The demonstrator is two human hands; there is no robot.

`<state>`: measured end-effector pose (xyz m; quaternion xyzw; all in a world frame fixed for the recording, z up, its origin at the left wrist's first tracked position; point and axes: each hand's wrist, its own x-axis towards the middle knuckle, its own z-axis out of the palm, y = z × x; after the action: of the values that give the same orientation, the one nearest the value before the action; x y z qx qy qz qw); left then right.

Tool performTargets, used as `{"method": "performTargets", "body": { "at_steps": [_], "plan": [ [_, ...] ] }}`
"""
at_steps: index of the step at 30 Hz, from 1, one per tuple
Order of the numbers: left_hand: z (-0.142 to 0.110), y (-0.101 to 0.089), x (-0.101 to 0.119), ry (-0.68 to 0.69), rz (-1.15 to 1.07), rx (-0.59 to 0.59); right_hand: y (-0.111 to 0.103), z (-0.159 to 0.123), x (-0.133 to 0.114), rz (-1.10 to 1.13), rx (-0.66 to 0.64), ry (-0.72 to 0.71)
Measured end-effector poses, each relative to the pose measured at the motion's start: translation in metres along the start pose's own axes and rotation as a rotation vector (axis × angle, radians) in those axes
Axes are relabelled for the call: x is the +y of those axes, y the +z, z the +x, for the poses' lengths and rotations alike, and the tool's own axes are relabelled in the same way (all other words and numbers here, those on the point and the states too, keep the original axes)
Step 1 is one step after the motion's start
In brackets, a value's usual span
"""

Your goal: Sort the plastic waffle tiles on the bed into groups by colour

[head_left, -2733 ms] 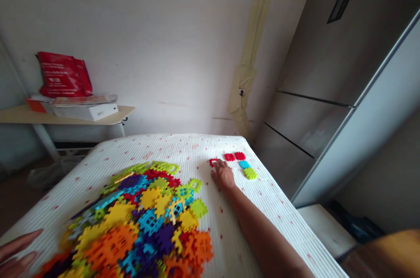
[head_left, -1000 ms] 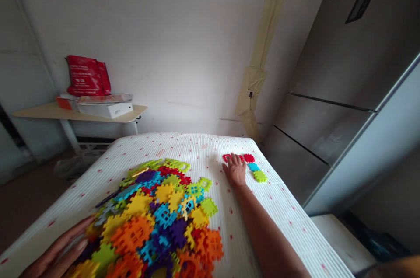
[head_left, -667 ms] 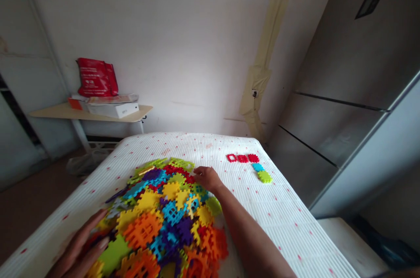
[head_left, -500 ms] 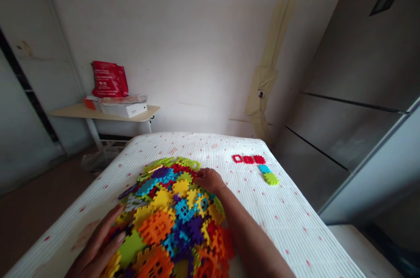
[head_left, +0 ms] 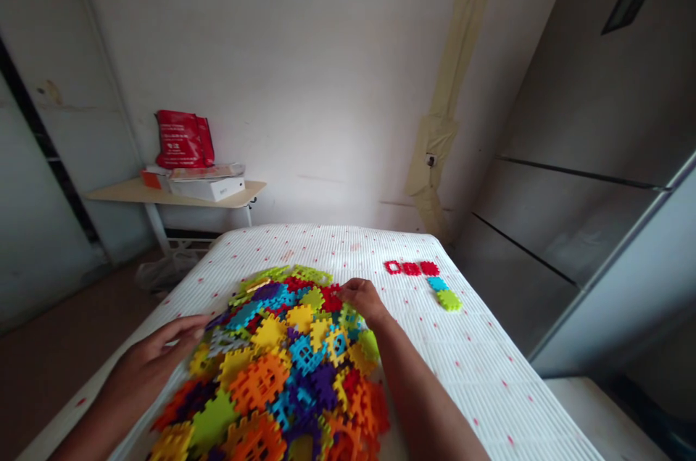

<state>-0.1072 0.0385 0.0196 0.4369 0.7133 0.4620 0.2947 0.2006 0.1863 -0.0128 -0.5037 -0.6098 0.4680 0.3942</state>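
Note:
A heap of colourful interlocking plastic tiles (head_left: 272, 374) with notched edges covers the near middle of the bed-like surface. My right hand (head_left: 363, 297) is at the far right side of the heap, its fingers pinched on the edge of a red tile (head_left: 330, 297). On the left, my left hand (head_left: 157, 352) has its fingers stretched out, the tips beside a purple tile (head_left: 218, 319) at the heap's edge. Whether those tips touch the tile is hard to see. Near my left hand lies a grey tile (head_left: 227, 341).
Right of the heap, three red tiles (head_left: 411, 268) lie in a row, with a blue tile (head_left: 436, 283) and a green tile (head_left: 449, 300) trailing below. A small table (head_left: 130, 190) with a red bag (head_left: 182, 140) stands back left; a fridge (head_left: 587, 156) stands right.
My left hand has moved away from the near left of the heap, up to its left edge. My right hand has shifted slightly right, and more of the red tile shows by its fingers.

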Motion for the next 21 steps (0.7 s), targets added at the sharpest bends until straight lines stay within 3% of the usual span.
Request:
{"method": "performTargets", "body": {
  "at_steps": [7,12,17,21],
  "plan": [
    [-0.003,0.056,0.067,0.340,0.119,-0.132,-0.017,-0.014,-0.025,0.295,-0.060,-0.071],
    [0.000,0.097,0.096,0.311,0.010,-0.216,-0.011,-0.024,-0.041,0.380,-0.123,-0.098],
    [0.006,0.115,0.103,0.329,-0.054,-0.248,-0.003,-0.029,-0.047,0.369,-0.196,-0.110],
    [0.008,0.119,0.107,0.309,-0.068,-0.240,0.002,-0.032,-0.049,0.244,-0.063,-0.211]
  ]
}}
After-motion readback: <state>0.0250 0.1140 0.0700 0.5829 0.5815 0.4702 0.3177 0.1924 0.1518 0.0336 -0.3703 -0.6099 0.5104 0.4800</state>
